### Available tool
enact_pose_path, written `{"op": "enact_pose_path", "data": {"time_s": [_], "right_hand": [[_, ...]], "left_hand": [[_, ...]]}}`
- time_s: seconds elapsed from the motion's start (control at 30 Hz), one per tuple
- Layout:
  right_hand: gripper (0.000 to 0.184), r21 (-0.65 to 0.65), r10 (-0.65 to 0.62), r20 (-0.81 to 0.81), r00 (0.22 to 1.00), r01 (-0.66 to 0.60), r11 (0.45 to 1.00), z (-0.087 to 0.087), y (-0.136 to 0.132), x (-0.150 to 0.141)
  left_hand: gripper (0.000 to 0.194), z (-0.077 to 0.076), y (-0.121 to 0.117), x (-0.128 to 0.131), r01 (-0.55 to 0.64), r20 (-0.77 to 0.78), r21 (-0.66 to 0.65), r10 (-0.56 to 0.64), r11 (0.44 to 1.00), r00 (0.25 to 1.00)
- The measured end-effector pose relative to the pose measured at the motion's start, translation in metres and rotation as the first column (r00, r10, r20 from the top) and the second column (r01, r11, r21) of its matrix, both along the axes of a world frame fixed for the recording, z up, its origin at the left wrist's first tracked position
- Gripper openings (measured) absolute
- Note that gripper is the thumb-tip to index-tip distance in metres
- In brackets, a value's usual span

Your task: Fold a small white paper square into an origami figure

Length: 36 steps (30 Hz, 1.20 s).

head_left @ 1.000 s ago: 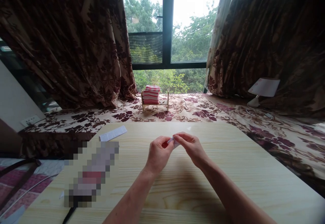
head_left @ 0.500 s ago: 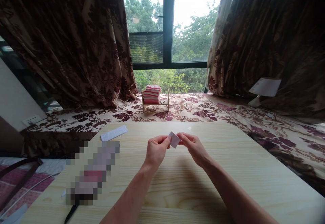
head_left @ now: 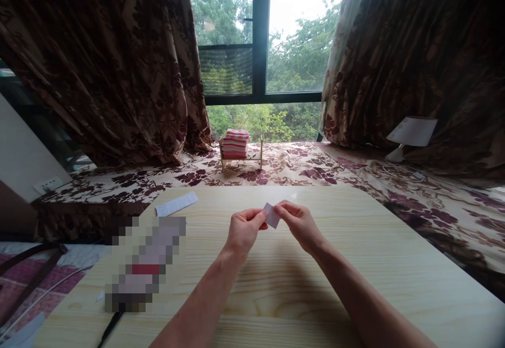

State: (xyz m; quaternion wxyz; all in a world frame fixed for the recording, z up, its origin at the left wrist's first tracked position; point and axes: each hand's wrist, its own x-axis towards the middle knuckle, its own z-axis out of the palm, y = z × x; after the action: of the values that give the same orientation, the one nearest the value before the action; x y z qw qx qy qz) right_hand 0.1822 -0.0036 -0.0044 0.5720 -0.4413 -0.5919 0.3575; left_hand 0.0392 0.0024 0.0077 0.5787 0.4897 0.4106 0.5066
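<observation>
A small white square of paper (head_left: 272, 216), turned like a diamond, is held up above the wooden table (head_left: 315, 306). On its left side my left hand (head_left: 244, 227) pinches it between thumb and fingers. My right hand (head_left: 298, 222) pinches its upper right edge, thumb and index finger close together. The fingers behind the paper are partly hidden. Whether the paper is a single sheet or folded in layers, I cannot tell.
Left on the table lie a white printed paper strip (head_left: 176, 204) and a pixelated object with a black cable (head_left: 110, 329). Beyond, on the flowered cloth, stand a small wooden rack (head_left: 261, 153) with striped folded cloths (head_left: 235, 144) and a white lamp (head_left: 412, 131).
My right thumb and index finger have shifted a little left, further over the paper's upper right edge. The left hand keeps its pinch. The whole view has tilted slightly.
</observation>
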Motion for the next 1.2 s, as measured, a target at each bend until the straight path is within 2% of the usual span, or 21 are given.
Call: {"op": "enact_pose_path", "data": {"time_s": [0.3,0.53,0.67,0.83,1.2], "right_hand": [[0.026,0.178,-0.079,0.198,0.977,0.044,0.983,0.005,-0.007,-0.007],[0.026,0.212,-0.064,0.249,0.966,0.010,0.977,0.004,-0.009,-0.012],[0.025,0.208,-0.092,0.243,0.966,0.041,0.977,0.004,-0.008,-0.010],[0.026,0.177,-0.114,0.191,0.975,0.080,0.981,0.003,-0.005,-0.005],[0.031,0.104,-0.121,0.035,0.992,0.117,0.988,0.001,0.000,-0.001]], "left_hand": [[0.017,-0.003,0.002,-0.002,-0.073,-0.048,0.078,0.077,0.994,0.996],[0.016,0.001,0.002,-0.005,-0.019,-0.062,0.075,0.024,0.997,0.998],[0.020,0.000,0.002,-0.004,-0.019,-0.107,0.112,0.031,0.994,0.994],[0.015,-0.003,0.003,-0.004,-0.042,-0.203,0.180,0.078,0.983,0.976],[0.012,0.006,-0.002,-0.001,-0.077,-0.254,0.334,0.168,0.939,0.952]]}}
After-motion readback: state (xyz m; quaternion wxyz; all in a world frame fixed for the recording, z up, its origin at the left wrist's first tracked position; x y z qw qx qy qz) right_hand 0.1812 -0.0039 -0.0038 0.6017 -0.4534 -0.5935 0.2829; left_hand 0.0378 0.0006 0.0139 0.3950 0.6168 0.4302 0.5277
